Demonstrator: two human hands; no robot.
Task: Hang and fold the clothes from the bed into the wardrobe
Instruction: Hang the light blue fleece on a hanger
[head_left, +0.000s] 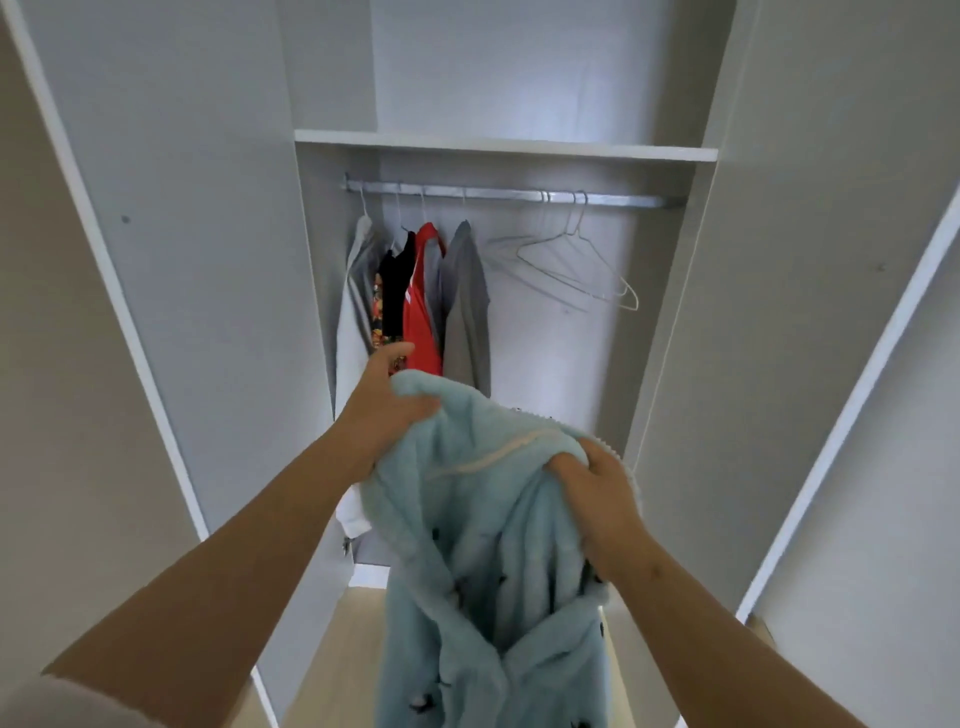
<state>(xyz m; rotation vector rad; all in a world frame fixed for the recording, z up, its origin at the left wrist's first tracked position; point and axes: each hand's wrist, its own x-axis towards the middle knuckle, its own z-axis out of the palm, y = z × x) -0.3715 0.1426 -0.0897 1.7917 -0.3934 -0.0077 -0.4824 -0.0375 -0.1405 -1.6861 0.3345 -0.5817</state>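
Garment: the pale blue fleece coat with dark buttons (483, 545) hangs in the air in front of the open grey wardrobe (208, 208), with its collar end up in your hands.
Long axis: it runs straight down from the collar towards the floor, and the hem drops out of view.
Left grip (387, 410): your thumb is clamped over the collar's left edge with your fingers behind the fleece, pinching it.
Right grip (597, 493): your fingers are curled tight into the fleece at the collar's right side.
Hangers: the empty white wire hangers (576, 265) hang on the metal rail (519, 196), above and to the right of the collar.
Nearer hand: by my judgement your right grip is nearer, so the left would have to carry the coat alone.
Hung clothes (431, 301): white, black patterned, red and grey pieces fill the rail's left end, beyond your left grip.
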